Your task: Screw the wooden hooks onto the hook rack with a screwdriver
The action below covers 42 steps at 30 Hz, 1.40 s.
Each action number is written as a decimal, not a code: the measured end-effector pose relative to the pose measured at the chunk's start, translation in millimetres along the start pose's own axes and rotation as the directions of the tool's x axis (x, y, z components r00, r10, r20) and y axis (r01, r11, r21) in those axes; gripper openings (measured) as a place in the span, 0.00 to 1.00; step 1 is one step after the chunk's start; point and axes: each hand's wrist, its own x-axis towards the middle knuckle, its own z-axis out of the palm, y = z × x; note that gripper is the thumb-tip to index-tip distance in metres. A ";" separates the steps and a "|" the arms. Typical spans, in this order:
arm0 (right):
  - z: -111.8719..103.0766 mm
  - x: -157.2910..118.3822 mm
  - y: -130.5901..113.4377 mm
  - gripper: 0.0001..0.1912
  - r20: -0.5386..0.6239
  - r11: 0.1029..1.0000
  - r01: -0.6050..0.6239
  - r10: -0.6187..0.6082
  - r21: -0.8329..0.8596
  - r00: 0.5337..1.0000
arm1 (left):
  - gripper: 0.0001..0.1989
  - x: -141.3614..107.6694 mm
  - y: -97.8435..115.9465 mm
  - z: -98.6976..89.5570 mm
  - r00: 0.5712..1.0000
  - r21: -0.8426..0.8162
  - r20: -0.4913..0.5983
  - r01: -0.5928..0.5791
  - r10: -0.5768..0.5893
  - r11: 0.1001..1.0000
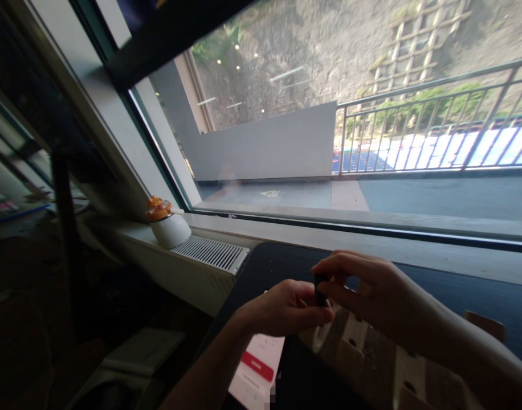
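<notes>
My left hand (pixel 284 307) and my right hand (pixel 363 279) meet above the dark table (pixel 282 259). Between them stands a small black cylinder-like piece (pixel 319 290), its exact kind too dark to tell. Left thumb and fingers pinch its lower part, while those of the right grip it near the top. Below my right hand and forearm lies a wooden assembly (pixel 355 344) of pale blocks with round dark holes, partly covered by the arm. A lit phone (pixel 259 367), showing a red bar on its screen, rests under my left wrist.
A white pot with an orange top (pixel 170 228) stands on the sill beside a slotted vent (pixel 212 252). The large window (pixel 269 142) runs behind the table. At lower left, a pale box-like object (pixel 143 353) sits in shadow below table height.
</notes>
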 end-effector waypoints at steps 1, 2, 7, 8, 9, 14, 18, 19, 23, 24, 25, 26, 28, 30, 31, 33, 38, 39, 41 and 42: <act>0.4 0.1 -0.2 0.05 -0.016 1.000 -0.018 0.018 -0.012 1.000 | 0.17 0.1 -0.2 0.1 1.000 0.000 0.000 0.003 -0.003 1.000; 0.8 0.0 -0.1 0.05 -0.028 0.999 -0.040 0.039 -0.020 0.999 | 0.17 0.3 -0.3 0.3 1.000 -0.002 -0.001 0.008 -0.008 1.000; 2.8 -0.7 0.4 0.07 -0.024 0.993 -0.120 0.120 0.004 0.992 | 0.20 0.8 0.8 1.6 1.000 -0.004 -0.006 0.030 -0.030 1.000; 2.7 -0.8 -0.1 0.06 -0.025 0.994 -0.111 0.111 0.007 0.994 | 0.20 0.8 1.2 1.8 0.999 -0.006 -0.010 0.031 -0.031 0.999; 2.4 -0.8 -0.8 0.06 -0.024 0.996 -0.091 0.091 0.009 0.996 | 0.20 0.8 1.4 1.9 0.999 -0.011 -0.010 0.032 -0.032 0.999; -1.4 -0.4 -5.5 0.10 0.064 0.999 0.030 -0.033 0.037 0.997 | 0.18 0.5 -0.2 1.6 1.000 -0.012 -0.002 0.028 -0.028 1.000; -2.1 -2.1 -3.7 0.14 0.099 0.997 0.051 -0.056 0.057 0.994 | 0.18 0.5 -1.9 1.0 0.999 -0.013 -0.007 0.035 -0.035 0.999; -2.0 -2.5 -2.5 0.14 0.095 0.997 0.052 -0.057 0.052 0.994 | 0.18 0.6 -1.9 0.9 1.000 -0.010 -0.001 0.026 -0.026 1.000; -2.0 -2.3 1.3 0.12 0.063 0.999 0.043 -0.044 0.014 0.997 | 0.17 1.2 0.1 1.5 1.000 0.001 0.015 0.008 -0.008 1.000; -2.0 -1.9 1.6 0.11 0.056 0.999 0.041 -0.041 0.010 0.998 | 0.17 1.3 0.7 1.8 1.000 0.002 0.013 0.011 -0.011 1.000; -2.1 -1.4 1.6 0.11 0.053 0.999 0.041 -0.041 0.008 0.998 | 0.18 1.4 1.2 2.0 1.000 0.003 0.011 0.014 -0.014 1.000; -2.0 -1.0 1.4 0.10 0.051 0.999 0.042 -0.043 0.008 0.998 | 0.18 1.4 1.5 2.2 1.000 0.003 0.008 0.015 -0.015 1.000; -1.9 -0.4 0.2 0.09 0.042 0.999 0.045 -0.045 0.003 0.998 | 0.19 1.2 1.7 2.3 1.000 0.002 0.005 0.006 -0.006 1.000; -1.9 -0.3 -1.7 0.08 0.029 0.999 0.045 -0.045 -0.002 0.999 | 0.19 1.0 1.1 2.1 1.000 0.000 0.006 -0.005 0.005 1.000; -2.2 -0.5 -2.8 0.08 0.030 0.999 0.046 -0.046 0.001 0.998 | 0.19 0.9 0.6 2.1 1.000 -0.002 0.004 -0.004 0.004 1.000; -3.0 -1.2 -4.7 0.09 0.041 0.998 0.053 -0.054 0.015 0.998 | 0.19 0.6 -0.3 2.0 1.000 -0.009 0.001 0.007 -0.007 1.000; -4.8 -3.9 -2.1 0.12 0.068 0.999 0.045 -0.047 0.026 0.997 | 0.17 -0.1 0.7 2.4 1.000 -0.031 0.010 0.019 -0.019 0.999; -4.8 -4.3 -0.3 0.12 0.076 0.999 0.042 -0.044 0.026 0.996 | 0.16 -0.1 1.5 2.5 1.000 -0.036 0.015 0.021 -0.021 0.999; -4.7 -4.5 2.6 0.11 0.079 0.999 0.042 -0.044 0.024 0.996 | 0.16 -0.1 3.0 2.5 1.000 -0.038 0.021 0.024 -0.023 0.999; -4.7 -4.3 3.5 0.11 0.073 0.999 0.045 -0.047 0.024 0.996 | 0.16 -0.1 3.5 2.5 0.999 -0.034 0.023 0.023 -0.022 0.999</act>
